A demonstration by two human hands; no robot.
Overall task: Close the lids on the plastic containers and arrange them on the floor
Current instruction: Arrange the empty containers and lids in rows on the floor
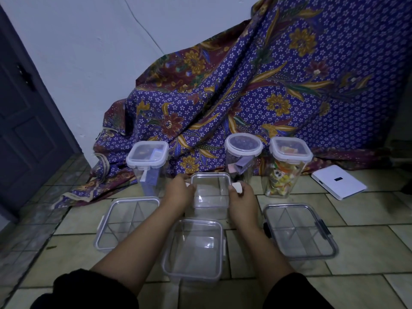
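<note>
Small clear container [210, 192] stands on the tiled floor [367, 219] at frame centre, both forearms extended forward to it, left hand [178, 194] with fingers curled round its left edge, right hand [242, 198] gripping its right edge, thumb pressing a white latch [237, 188].

This is a room in a home, seen from low down at floor level. The floor [367, 241] is laid with worn beige tiles and dark grout. It meets a plain white painted wall [78, 52], with a dark panelled door [26, 130] on the left. A purple floral batik cloth [278, 85] is draped over something bulky against the wall. Clear plastic containers [194, 248] of the household kind stand on the tiles. One tall jar [287, 172] holds wrapped sweets, near a flat white box [338, 185].
</note>
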